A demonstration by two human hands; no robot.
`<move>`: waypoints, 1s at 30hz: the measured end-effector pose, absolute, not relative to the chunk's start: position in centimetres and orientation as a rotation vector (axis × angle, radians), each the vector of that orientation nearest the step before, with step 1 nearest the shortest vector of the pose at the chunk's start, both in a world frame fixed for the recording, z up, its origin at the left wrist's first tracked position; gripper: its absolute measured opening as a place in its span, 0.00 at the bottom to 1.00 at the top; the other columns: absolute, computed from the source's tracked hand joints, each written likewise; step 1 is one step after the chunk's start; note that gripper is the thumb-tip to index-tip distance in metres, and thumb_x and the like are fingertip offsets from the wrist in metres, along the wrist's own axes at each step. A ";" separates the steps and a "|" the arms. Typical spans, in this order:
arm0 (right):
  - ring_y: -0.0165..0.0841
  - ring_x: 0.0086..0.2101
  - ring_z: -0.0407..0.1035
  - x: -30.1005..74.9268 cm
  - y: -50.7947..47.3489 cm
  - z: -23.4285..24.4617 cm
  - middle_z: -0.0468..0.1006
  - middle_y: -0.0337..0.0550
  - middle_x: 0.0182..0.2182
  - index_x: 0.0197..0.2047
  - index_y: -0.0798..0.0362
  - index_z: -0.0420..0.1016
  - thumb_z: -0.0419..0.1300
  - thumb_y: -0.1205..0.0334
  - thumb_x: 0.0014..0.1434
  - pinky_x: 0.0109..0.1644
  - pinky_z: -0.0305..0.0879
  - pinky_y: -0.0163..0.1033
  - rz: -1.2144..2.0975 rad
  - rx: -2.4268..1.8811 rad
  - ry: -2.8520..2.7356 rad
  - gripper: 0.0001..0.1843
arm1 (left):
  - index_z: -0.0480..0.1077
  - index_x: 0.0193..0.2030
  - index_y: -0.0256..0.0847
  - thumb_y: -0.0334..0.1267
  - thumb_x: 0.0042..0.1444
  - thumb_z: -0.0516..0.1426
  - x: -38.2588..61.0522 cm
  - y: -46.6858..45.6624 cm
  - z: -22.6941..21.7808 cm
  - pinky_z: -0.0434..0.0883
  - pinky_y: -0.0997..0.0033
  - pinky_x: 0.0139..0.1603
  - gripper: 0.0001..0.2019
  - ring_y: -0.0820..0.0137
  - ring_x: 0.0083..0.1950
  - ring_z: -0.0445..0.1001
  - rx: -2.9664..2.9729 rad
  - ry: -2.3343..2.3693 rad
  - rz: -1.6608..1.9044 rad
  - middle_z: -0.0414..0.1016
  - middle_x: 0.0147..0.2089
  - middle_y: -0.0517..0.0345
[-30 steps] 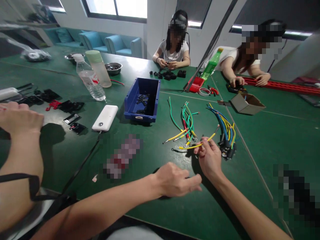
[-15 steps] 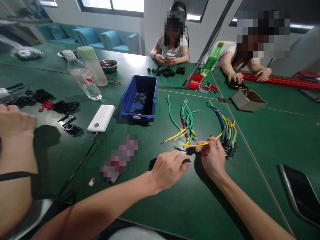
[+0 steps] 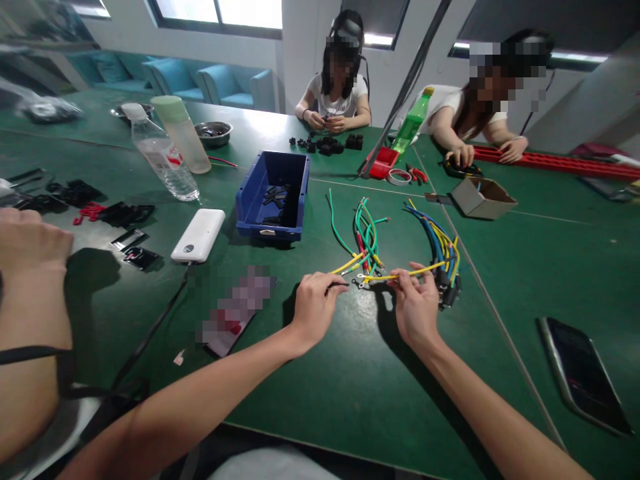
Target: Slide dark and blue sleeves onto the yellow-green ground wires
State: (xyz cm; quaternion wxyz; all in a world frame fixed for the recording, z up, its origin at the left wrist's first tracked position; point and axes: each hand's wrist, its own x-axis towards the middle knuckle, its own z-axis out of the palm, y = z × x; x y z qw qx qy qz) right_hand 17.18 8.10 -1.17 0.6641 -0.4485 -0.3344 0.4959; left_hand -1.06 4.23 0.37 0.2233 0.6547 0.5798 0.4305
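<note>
My left hand (image 3: pixel 315 310) pinches a small, slim black piece (image 3: pixel 341 285), whose tip points right. A yellow wire (image 3: pixel 379 278) with a metal ring terminal at its left end is held by my right hand (image 3: pixel 416 308), thumb and fingers closed around its middle. The terminal end lies a short gap to the right of the black piece, not touching it. Just behind my hands lies a loose bunch of green wires (image 3: pixel 371 230) with some yellow and red ones. Blue and yellow wires with black ends form a bundle (image 3: pixel 440 243) beyond my right hand.
A blue bin (image 3: pixel 270 232) holds several black pieces. Left of it are a white power bank (image 3: pixel 199 235) with a cable and a tilted water bottle (image 3: pixel 167 160). A phone (image 3: pixel 583 373) lies at right, a cardboard box (image 3: pixel 483 200) farther back. Two people work across the table.
My left hand has moved left and slightly up with the black piece. My right hand has shifted slightly left with the yellow wire, and the camera view has moved a little.
</note>
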 end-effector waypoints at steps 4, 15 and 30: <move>0.25 0.28 0.70 17.1 8.0 -1.1 0.78 0.36 0.31 0.45 0.49 0.64 0.68 0.59 0.49 0.37 0.67 0.31 1.135 -1.024 -0.773 0.22 | 0.74 0.33 0.42 0.32 0.56 0.60 -1.0 4.3 0.4 0.63 0.69 0.40 0.03 0.69 0.36 0.72 1.740 1.623 1.170 0.77 0.32 0.63; 0.28 0.29 0.72 17.0 8.0 -1.1 0.77 0.36 0.31 0.50 0.50 0.66 0.69 0.58 0.47 0.33 0.69 0.33 1.149 -1.048 -0.813 0.28 | 0.73 0.39 0.43 0.31 0.56 0.59 -1.2 4.5 -0.1 0.67 0.66 0.44 0.06 0.66 0.43 0.72 1.726 1.638 1.148 0.76 0.40 0.59; 0.28 0.26 0.72 16.9 7.6 -1.3 0.78 0.37 0.29 0.52 0.50 0.65 0.70 0.57 0.46 0.32 0.69 0.34 1.213 -1.069 -0.884 0.31 | 0.72 0.39 0.42 0.30 0.55 0.60 -1.2 4.7 -0.6 0.67 0.65 0.45 0.06 0.67 0.43 0.70 1.788 1.616 1.167 0.76 0.40 0.60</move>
